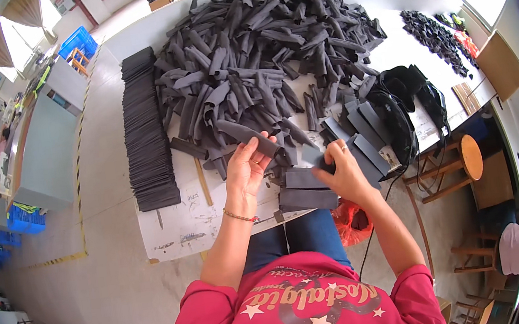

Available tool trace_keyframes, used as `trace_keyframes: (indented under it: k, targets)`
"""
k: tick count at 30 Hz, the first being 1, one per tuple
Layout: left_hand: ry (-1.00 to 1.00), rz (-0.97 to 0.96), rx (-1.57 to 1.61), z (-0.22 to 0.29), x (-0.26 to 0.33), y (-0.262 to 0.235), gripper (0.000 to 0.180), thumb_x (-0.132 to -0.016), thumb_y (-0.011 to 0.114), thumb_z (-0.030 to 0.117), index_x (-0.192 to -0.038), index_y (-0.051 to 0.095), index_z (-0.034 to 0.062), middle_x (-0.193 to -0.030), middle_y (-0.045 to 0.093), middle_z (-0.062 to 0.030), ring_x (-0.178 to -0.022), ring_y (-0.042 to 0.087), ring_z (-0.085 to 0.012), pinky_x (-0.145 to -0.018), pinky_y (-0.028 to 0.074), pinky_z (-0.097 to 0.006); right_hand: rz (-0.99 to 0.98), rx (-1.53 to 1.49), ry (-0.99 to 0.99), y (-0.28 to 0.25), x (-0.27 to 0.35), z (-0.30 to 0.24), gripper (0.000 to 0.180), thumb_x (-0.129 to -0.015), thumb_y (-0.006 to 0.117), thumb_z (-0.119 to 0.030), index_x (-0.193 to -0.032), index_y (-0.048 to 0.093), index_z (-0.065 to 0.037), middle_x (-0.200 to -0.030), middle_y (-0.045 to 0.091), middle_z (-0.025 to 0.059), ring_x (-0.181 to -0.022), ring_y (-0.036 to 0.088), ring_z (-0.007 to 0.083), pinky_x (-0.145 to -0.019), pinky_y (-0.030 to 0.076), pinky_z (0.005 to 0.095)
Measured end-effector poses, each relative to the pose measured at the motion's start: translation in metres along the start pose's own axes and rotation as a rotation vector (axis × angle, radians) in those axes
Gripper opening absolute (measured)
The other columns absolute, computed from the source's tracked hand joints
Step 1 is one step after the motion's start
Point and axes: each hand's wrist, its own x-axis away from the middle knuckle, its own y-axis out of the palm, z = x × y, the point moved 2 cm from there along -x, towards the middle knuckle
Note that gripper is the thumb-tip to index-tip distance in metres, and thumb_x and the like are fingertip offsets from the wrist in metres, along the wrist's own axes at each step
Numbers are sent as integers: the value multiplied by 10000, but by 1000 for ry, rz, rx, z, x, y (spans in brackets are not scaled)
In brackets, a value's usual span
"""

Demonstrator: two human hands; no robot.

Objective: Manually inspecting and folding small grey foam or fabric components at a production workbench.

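My left hand [248, 168] has its thumb and fingers closed on a curled dark grey fabric piece [250, 138], held over the near edge of a large heap of similar pieces [246, 53]. To its right, my right hand [346, 171] is closed with thumb and index finger together on a flat grey panel [312, 155]; part of that panel is hidden by the fingers. Flat dark panels [307, 198] lie stacked at the table's front edge, below and between the hands. More flat grey panels [367, 142] overlap just beyond my right hand.
A long neat stack of dark pieces [145, 130] runs along the left of the white table [181, 233]. A black bag-like object [397, 122] with a cable sits at right. A wooden stool [471, 158] stands beside the table. A red plastic bag [352, 222] hangs below its edge.
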Motion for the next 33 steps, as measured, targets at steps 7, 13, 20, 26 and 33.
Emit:
trace_keyframes:
  k: [7,13,20,26,33]
  targets:
    - [-60,-30,28,5,9,3,197,-954,519,32,-1137,535,-38,-1192,618,-197,-1108,615,-339,-981,511,-428,-66,-28,-119,13,11,-27,368,-716,781,-101,-901,476,-10,-964,481,135,-888,506,312,-783,431,363]
    - [-62,-39,-8,5,12,4,218,-981,484,59,-1144,552,-69,-1224,597,-222,-1154,586,-344,-1016,493,-429,53,-28,-127,11,9,-40,380,-651,815,-65,-964,607,-14,-1002,559,109,-929,550,284,-825,456,339]
    - [-90,-93,-30,0,16,7,212,-974,503,64,-1139,565,-54,-1224,601,-215,-1151,592,-328,-989,512,-422,173,-27,-128,18,5,-40,424,-640,798,-29,-1053,705,-53,-918,599,83,-876,564,254,-798,457,345]
    - [-160,-127,12,-2,21,9,221,-974,491,50,-1170,545,-38,-1256,578,-222,-1161,585,-332,-983,519,-423,301,243,-296,17,4,-44,302,-662,786,-72,-956,717,-72,-860,589,46,-826,548,244,-716,411,374]
    - [-78,-102,-104,-9,32,15,250,-961,510,34,-1205,524,-19,-1246,582,-227,-1121,607,-320,-962,528,-417,357,404,-383,22,4,-46,369,-661,776,-83,-1016,678,-78,-901,569,32,-832,549,239,-731,411,380]
